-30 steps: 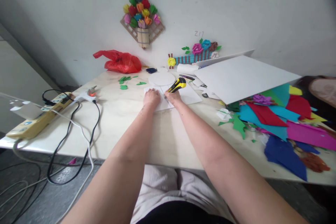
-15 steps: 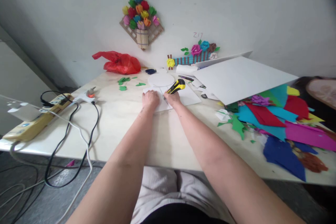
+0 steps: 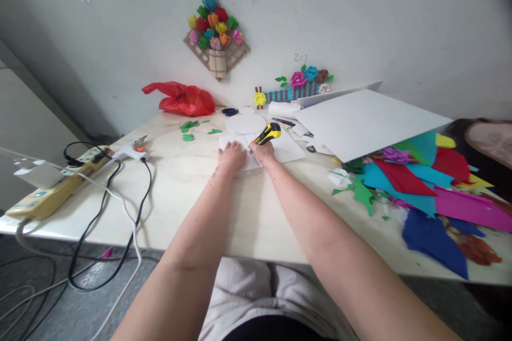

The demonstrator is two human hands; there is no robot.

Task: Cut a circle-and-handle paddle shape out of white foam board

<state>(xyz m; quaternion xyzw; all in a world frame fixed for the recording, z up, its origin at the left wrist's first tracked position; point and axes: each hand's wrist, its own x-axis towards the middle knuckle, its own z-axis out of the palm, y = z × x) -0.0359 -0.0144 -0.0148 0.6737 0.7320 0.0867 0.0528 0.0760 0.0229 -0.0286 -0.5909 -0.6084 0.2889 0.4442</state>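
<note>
My right hand (image 3: 262, 152) is closed around a yellow and black utility knife (image 3: 267, 134), whose tip points down at a white sheet of card (image 3: 286, 147). A line, perhaps a cut, runs down the sheet beside the tip. Flat on the left part of the same card lies my left hand (image 3: 232, 155), its fingers stretched out and pressing down. Just beyond both hands rests a round white disc (image 3: 245, 123). Whether the blade touches the card is too small to make out.
A glue gun (image 3: 134, 149) and a yellow power strip (image 3: 58, 186) with loose cords lie left. Green cut leaves (image 3: 189, 126), a red plastic bag (image 3: 186, 100) and scissors (image 3: 230, 112) are further back. At right stand a large white board (image 3: 372, 120) and coloured felt scraps (image 3: 404, 186).
My left hand has shifted slightly to the right on the card. My right hand and the knife have hardly moved; the view has tilted a little.
</note>
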